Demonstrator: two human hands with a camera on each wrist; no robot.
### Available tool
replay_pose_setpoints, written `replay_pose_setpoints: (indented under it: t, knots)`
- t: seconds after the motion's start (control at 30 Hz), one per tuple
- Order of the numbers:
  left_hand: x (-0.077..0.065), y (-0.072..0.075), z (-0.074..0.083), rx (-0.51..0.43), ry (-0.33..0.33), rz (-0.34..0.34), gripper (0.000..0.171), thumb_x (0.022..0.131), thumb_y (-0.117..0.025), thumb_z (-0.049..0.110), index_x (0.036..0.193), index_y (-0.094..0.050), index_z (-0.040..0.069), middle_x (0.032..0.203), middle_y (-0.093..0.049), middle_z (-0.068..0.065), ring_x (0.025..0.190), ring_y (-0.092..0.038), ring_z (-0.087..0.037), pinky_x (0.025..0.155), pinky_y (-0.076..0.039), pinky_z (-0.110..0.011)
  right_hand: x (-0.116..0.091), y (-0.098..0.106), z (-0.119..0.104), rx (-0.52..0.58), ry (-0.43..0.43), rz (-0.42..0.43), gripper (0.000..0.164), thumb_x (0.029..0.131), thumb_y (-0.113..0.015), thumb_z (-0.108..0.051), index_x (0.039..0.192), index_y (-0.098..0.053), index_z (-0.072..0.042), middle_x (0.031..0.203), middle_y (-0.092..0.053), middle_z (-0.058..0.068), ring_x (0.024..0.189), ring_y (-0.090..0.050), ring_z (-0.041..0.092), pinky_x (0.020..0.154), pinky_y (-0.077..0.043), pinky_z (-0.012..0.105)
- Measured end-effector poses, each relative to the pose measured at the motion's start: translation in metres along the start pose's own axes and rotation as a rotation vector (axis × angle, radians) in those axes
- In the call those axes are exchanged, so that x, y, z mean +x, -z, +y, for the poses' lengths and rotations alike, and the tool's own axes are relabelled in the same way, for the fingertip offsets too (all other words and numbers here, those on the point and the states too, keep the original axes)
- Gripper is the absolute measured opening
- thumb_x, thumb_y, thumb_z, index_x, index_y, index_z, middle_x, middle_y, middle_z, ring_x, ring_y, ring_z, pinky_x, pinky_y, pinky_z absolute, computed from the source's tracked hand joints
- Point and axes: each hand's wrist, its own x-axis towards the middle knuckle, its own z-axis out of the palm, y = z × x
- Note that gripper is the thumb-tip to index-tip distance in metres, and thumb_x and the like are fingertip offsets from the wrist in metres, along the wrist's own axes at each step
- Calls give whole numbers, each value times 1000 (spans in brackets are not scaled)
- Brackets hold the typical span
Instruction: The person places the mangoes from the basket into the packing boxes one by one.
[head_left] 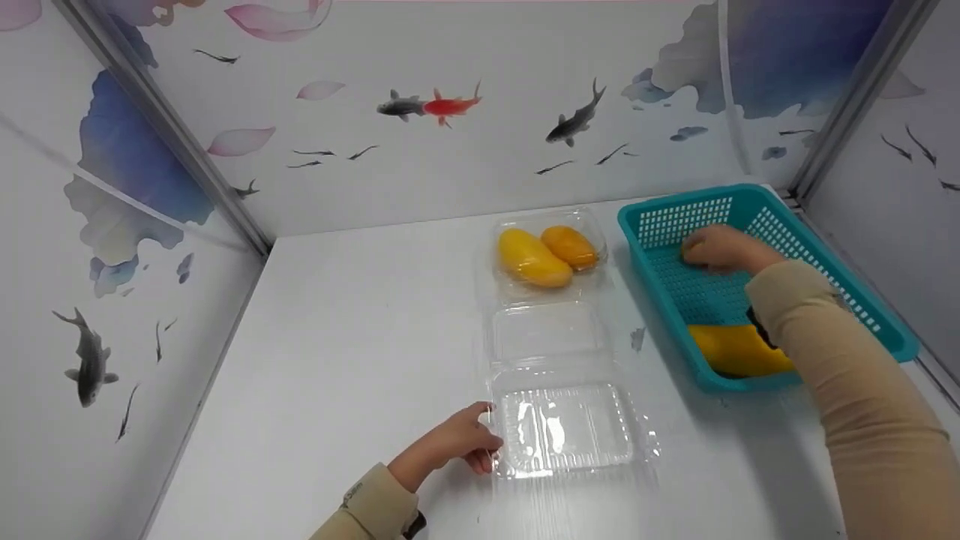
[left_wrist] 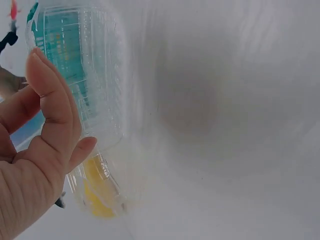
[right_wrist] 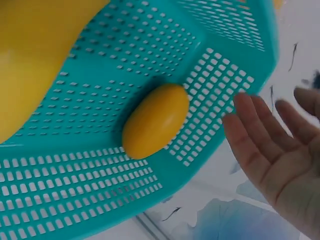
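My left hand (head_left: 469,439) is at the left edge of a clear plastic clamshell box (head_left: 570,431), its fingers loosely bent and seemingly touching the rim. In the left wrist view the fingers (left_wrist: 55,100) overlap the box. Over the far part of a teal basket (head_left: 667,300) is my right hand (head_left: 720,247), fingers relaxed and holding nothing in the right wrist view. There, a small yellow mango (right_wrist: 157,120) lies in a basket corner; the head view mostly hides it behind the hand. A larger yellow mango (head_left: 739,349) lies at the basket's near end.
Farther back on the white table (head_left: 345,337), another clear box (head_left: 517,296) holds a yellow mango (head_left: 532,259) and an orange-yellow mango (head_left: 570,247). Panels printed with fish (head_left: 450,105) enclose the table at the back and sides.
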Motion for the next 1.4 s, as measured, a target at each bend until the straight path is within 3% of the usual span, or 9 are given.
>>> replay_pose_setpoints:
  t: [0.13,0.23,0.43,0.73,0.93,1.1,1.23,1.4]
  knots:
    - [1,0,0,-5,-8,2,66,85,-59,6,140,-24,-1,68,-60,-8,45,-55,-8,44,-48,-19,-6,-13,13,44,-27,-365,58,93,-50,-22,137,-28,8,124,-48,31,101,-59,35,79,-52,44]
    - [1,1,0,-4,-11,2,66,85,-60,6,140,-24,0,68,-60,-9,46,-55,-8,45,-49,-20,-5,-24,11,82,-52,-446,64,91,-53,-19,141,-21,6,130,-42,31,103,-59,33,79,-52,43]
    - [2,2,-2,-9,-6,12,65,85,-60,7,140,-26,1,68,-61,-10,45,-55,-9,46,-50,-21,-1,-41,-12,64,-58,-418,66,89,-47,-6,140,-10,12,131,-36,35,96,-62,27,77,-53,40]
    - [3,-1,-4,-31,-30,-3,68,85,-59,5,142,-22,3,69,-60,-10,45,-55,-8,45,-49,-21,4,-60,-39,22,-49,-422,72,91,-53,-13,143,-8,7,128,-44,31,93,-64,26,74,-54,39]
    - [2,0,-3,-31,-29,1,69,85,-58,4,143,-20,1,69,-60,-10,45,-54,-8,44,-48,-20,6,-64,-41,50,-35,-412,65,95,-46,-26,143,-14,5,125,-50,25,93,-64,26,73,-55,40]
    - [2,1,-2,-7,-15,16,68,84,-59,5,142,-22,2,69,-60,-11,45,-54,-9,44,-48,-20,9,-73,-43,64,-64,-325,63,95,-39,-46,134,-31,3,122,-49,25,94,-61,30,69,-55,41]
    - [4,1,-1,1,-10,22,68,85,-59,5,142,-22,2,70,-61,-13,45,-54,-9,44,-48,-20,10,-80,-47,38,-111,-268,61,93,-45,-45,127,-36,4,117,-51,24,93,-59,31,67,-55,41]
    - [5,0,-2,0,-12,27,69,85,-59,4,142,-22,2,72,-61,-14,45,-54,-9,44,-49,-21,6,-83,-45,43,-122,-262,56,95,-44,-37,128,-34,7,113,-56,22,92,-60,30,69,-55,41]
